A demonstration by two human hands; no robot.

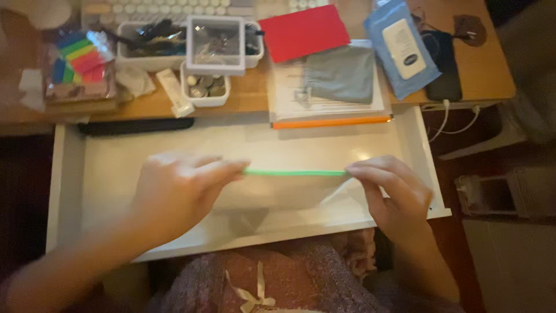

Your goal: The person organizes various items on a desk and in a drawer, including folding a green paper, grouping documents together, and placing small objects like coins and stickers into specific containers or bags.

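Note:
Both my hands hold a clear plastic bag (278, 194) by its green zip strip (295, 173), stretched level over an open white drawer (66, 174). My left hand (179, 194) pinches the strip's left end with fingers and thumb. My right hand (394, 194) pinches the right end. The bag hangs below the strip and looks see-through; I cannot tell if anything is inside it. The picture is blurred by motion.
A wooden desk (486, 69) lies beyond the drawer with a red card (304, 32), grey pouch (341, 72), blue wipes pack (399, 46), orange-edged folder (330, 122), white trays (205, 87), coloured sticky tabs (78, 58) and a dark phone (443, 84) on a cable.

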